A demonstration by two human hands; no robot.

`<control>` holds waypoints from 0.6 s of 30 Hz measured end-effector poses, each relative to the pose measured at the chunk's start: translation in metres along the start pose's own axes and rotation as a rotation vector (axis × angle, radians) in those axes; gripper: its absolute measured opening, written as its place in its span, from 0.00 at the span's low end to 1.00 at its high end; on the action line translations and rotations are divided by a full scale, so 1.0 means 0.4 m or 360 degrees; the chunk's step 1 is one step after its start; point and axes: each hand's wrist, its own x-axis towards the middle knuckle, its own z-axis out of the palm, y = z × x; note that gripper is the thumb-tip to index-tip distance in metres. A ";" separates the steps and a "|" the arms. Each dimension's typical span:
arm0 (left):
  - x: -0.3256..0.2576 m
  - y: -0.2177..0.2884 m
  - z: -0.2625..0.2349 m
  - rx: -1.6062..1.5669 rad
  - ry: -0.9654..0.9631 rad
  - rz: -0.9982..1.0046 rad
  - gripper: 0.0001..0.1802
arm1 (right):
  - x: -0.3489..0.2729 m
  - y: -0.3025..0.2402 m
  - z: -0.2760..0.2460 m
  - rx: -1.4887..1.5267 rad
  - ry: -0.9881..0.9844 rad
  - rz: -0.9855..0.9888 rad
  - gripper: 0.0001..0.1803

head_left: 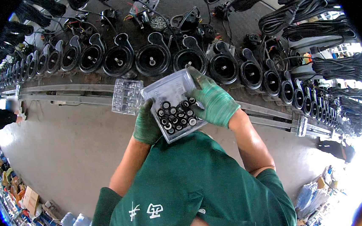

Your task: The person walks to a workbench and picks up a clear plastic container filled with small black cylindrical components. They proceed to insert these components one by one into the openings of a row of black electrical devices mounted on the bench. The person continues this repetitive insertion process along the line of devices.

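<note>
A clear plastic box (168, 88) is held tilted in front of my chest. Small black rings with pale centres (175, 117) are heaped in its near part, while the far part shows its bare bottom. My left hand (146, 125), in a dark green glove, grips the box's left side. On the right side, my right hand (215, 101), in a lighter green striped glove, is closed on the edge, its fingertips at the far corner and its thumb close to the rings. The fingers beneath the box are hidden.
A long row of round black housings with shaft stubs (153, 60) lines the bench edge beyond the box. A clear compartment tray (126, 96) lies left of it on the metal rail (77, 88). Bundled black cables (292, 10) lie behind. One person (2, 115) stands far left.
</note>
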 end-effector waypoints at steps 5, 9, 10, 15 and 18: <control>0.020 -0.055 0.021 -0.0109 -0.0008 -0.0014 0.40 | -0.038 0.048 -0.031 -0.0001 -0.0071 0.0018 0.26; 0.027 -0.075 0.028 -0.0081 0.0073 0.0044 0.41 | -0.062 0.090 -0.013 0.0198 0.0188 -0.0136 0.23; 0.029 -0.077 0.033 -0.0082 0.0074 0.0041 0.41 | -0.067 0.102 -0.008 0.0238 0.0301 -0.0195 0.22; 0.014 -0.079 0.064 -0.0038 0.0091 0.0084 0.44 | -0.080 0.161 -0.029 0.0472 0.0841 -0.0010 0.13; 0.005 -0.080 0.057 -0.0074 0.0088 0.0084 0.45 | -0.058 0.269 -0.029 0.0356 0.1219 0.0336 0.12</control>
